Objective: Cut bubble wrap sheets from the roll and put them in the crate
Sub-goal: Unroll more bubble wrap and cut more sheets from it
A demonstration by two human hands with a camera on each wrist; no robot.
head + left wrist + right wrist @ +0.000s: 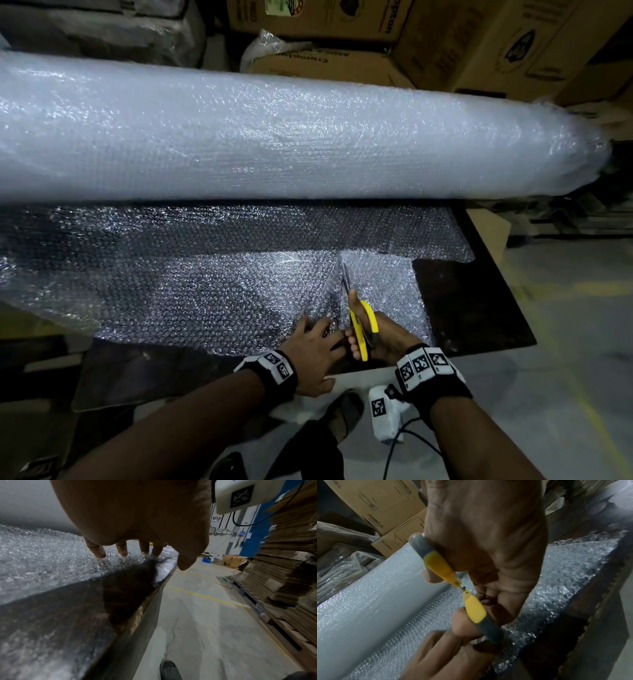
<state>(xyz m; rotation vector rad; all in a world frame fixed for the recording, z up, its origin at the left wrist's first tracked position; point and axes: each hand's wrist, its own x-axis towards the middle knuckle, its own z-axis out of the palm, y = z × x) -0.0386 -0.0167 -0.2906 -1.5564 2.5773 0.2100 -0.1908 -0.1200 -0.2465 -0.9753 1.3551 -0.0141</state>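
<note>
The right hand (380, 337) has its fingers (494, 601) curled through the yellow-and-grey handles of the scissors (359, 322), thumb in one loop and the rest closed round the other, so the tool is firmly gripped. The blades point away from the person toward the roll (274, 137) and sit in a slit in the sheet (205, 284), their tips buried in a crease of the wrap. Just beside the scissors, on the side away from the sheet's cut corner, the left hand (315, 353) lies flat with its fingers (99, 550) straight and spread, tips pressing the sheet down near its front edge; it grips nothing. The sheet is unrolled from the roll toward the person and lies over a dark surface (472, 308), with a bare strip of that surface showing in front of the sheet's edge in the left wrist view. The roll lies across the far side of the surface, wider than the head view. Behind the roll stand cardboard boxes (342, 65). Below the surface's near edge a shoe (346, 411) rests on the grey floor (565, 342). The crate is not seen in any view.
</note>
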